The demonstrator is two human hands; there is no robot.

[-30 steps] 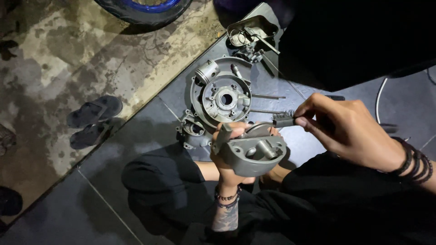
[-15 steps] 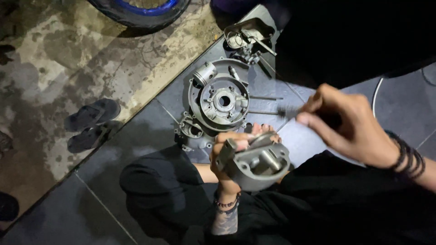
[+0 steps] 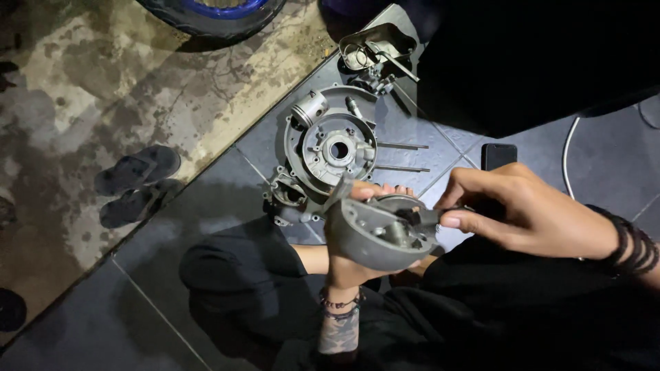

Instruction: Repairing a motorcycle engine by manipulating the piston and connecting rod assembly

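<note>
Two hands meet low in the middle of the head view, both busy on one grey metal casting (image 3: 377,233). The left hand (image 3: 357,257) comes up from below with beaded bands at the wrist, palm cupped under the casting, its fingers (image 3: 385,190) curled over the far rim and holding it up off the floor. The right hand (image 3: 522,209) comes in from the right, dark bracelets on that wrist, fingers pinched narrow on a small dark tool (image 3: 430,216) whose tip sits at the top right edge of the casting; just what the tool is, I cannot tell.

Beyond the hands, an engine crankcase (image 3: 330,151) lies flat on the dark tiled floor (image 3: 137,309), round housing facing up, a short silvery cylinder (image 3: 309,108) resting on its upper left rim. Two thin studs (image 3: 402,145) stick out to the right of it. Further back, a dented metal tray (image 3: 378,45) holds loose parts. A black phone (image 3: 498,155) lies flat on the tiles just above the right hand. A white cable (image 3: 567,154) curves down the right side. Off to the left, a pair of dark sandals (image 3: 134,182) sits on stained concrete, and a tyre with a blue rim (image 3: 213,10) fills the top edge.
</note>
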